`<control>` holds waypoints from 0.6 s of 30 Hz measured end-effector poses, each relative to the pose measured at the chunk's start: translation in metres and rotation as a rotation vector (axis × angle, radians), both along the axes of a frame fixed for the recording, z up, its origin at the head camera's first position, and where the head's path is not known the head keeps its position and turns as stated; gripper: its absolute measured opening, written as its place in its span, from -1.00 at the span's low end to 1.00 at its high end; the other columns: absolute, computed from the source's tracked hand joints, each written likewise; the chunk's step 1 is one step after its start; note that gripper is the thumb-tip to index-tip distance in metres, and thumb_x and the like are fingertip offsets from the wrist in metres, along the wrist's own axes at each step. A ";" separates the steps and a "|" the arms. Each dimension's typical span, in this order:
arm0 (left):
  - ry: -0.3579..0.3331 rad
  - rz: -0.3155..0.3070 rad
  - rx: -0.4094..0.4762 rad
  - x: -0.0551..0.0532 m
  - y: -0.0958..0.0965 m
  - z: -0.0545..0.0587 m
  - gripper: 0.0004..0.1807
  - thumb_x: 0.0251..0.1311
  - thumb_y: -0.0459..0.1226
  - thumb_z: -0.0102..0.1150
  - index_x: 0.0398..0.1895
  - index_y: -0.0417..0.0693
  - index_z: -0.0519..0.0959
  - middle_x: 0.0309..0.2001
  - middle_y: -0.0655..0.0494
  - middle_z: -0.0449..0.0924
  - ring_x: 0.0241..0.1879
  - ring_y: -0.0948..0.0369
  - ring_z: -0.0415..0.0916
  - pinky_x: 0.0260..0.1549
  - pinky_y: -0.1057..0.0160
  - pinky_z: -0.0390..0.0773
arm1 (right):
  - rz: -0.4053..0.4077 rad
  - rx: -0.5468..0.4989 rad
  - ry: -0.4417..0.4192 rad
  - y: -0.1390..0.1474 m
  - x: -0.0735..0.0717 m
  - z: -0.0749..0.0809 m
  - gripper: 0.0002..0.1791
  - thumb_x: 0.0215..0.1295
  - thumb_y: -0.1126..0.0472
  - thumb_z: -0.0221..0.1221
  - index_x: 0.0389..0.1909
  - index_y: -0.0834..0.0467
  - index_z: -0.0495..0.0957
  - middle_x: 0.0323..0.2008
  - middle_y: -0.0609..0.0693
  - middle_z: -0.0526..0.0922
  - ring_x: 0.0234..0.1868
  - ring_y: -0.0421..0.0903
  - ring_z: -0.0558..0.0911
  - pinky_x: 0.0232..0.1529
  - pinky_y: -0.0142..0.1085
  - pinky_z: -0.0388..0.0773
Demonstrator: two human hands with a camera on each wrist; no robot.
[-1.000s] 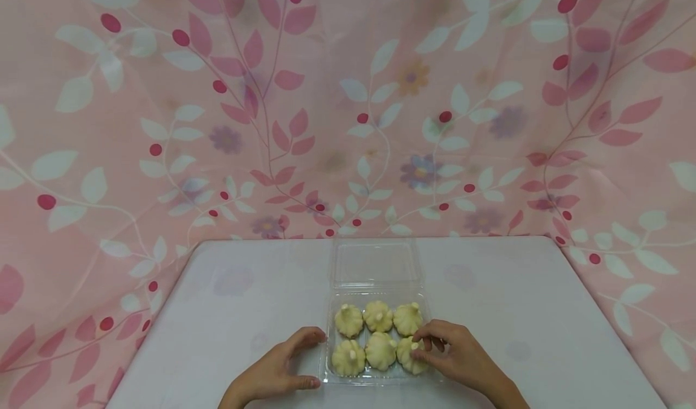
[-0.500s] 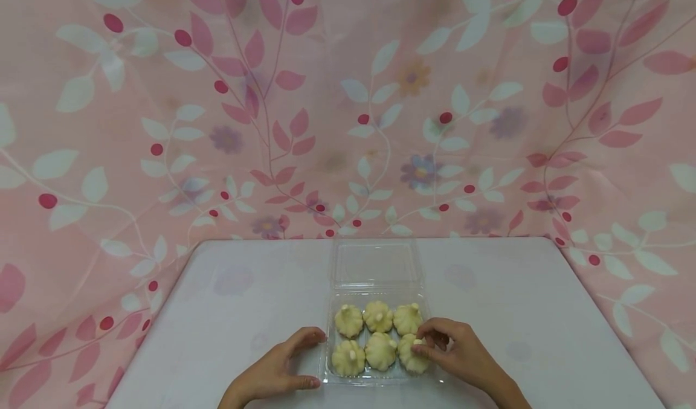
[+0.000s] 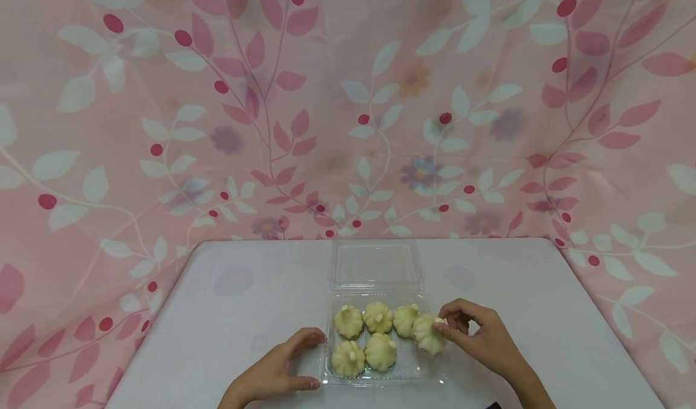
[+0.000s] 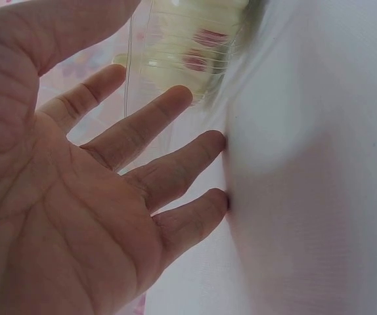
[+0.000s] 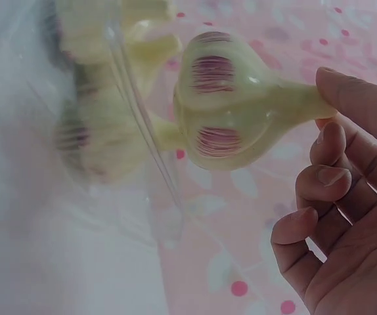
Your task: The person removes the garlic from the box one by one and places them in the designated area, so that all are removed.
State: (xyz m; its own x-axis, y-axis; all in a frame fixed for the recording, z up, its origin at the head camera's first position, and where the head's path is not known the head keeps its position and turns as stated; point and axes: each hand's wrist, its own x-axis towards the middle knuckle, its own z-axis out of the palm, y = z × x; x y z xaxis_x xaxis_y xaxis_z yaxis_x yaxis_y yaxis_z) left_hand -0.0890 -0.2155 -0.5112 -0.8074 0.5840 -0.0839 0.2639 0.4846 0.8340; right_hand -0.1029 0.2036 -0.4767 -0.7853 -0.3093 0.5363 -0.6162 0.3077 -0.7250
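Observation:
My right hand [image 3: 478, 330] pinches a garlic bulb [image 3: 428, 334] by its stem, held up over the right side of a clear plastic box [image 3: 403, 370]. In the right wrist view the bulb [image 5: 218, 108] is pale with purple-streaked patches, its stem between thumb and index finger, the other fingers curled below. Several more garlic bulbs [image 3: 380, 352] sit in the box, three at the back and two in front. At the box's left edge my left hand [image 3: 280, 363] rests with fingers spread. The left wrist view shows its palm [image 4: 70, 203] holding nothing, fingertips near the box wall.
The box's clear lid [image 3: 376, 264] lies folded back behind it. Everything stands on a white-covered table [image 3: 244, 300]. A pink cloth with leaves and flowers [image 3: 348, 95] hangs behind. A small dark object [image 3: 493, 405] shows at the bottom edge near my right forearm.
My right hand has lifted the front right garlic bulb out of its place and moved it up and to the right. The left hand stays put.

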 end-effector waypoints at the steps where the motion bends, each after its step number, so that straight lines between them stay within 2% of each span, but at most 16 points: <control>1: -0.002 0.000 0.000 0.000 0.000 0.000 -0.14 0.07 0.00 0.44 0.41 0.06 0.24 0.29 0.21 0.42 0.29 0.13 0.36 0.24 0.11 0.32 | -0.009 -0.002 0.007 0.002 -0.001 0.001 -0.65 0.07 0.43 0.42 -0.24 -0.04 0.59 -0.55 -0.23 0.44 -0.59 -0.29 0.37 -0.59 -0.41 0.36; 9: 0.000 -0.005 0.012 0.001 -0.001 0.000 -0.14 0.08 0.01 0.44 0.41 0.05 0.24 0.29 0.20 0.42 0.29 0.11 0.37 0.25 0.12 0.31 | -0.109 0.030 -0.039 0.017 -0.008 0.008 -0.67 0.10 0.42 0.41 -0.26 -0.05 0.59 -0.55 -0.20 0.47 -0.55 -0.26 0.43 -0.55 -0.39 0.39; 18: -0.021 -0.003 0.010 0.000 0.000 -0.001 -0.14 0.09 0.02 0.43 0.42 0.08 0.23 0.29 0.22 0.42 0.29 0.06 0.37 0.25 0.06 0.31 | -0.197 0.027 -0.017 0.029 -0.018 0.009 -0.67 0.07 0.46 0.41 -0.25 0.02 0.60 -0.51 -0.14 0.54 -0.55 -0.24 0.42 -0.55 -0.38 0.37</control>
State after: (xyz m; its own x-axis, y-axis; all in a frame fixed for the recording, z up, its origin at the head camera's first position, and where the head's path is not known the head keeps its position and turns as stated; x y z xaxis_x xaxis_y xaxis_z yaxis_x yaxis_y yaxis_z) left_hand -0.0891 -0.2160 -0.5123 -0.8036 0.5876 -0.0948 0.2477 0.4750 0.8444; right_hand -0.1206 0.2327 -0.4673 -0.8408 -0.1629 0.5163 -0.5302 0.4404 -0.7245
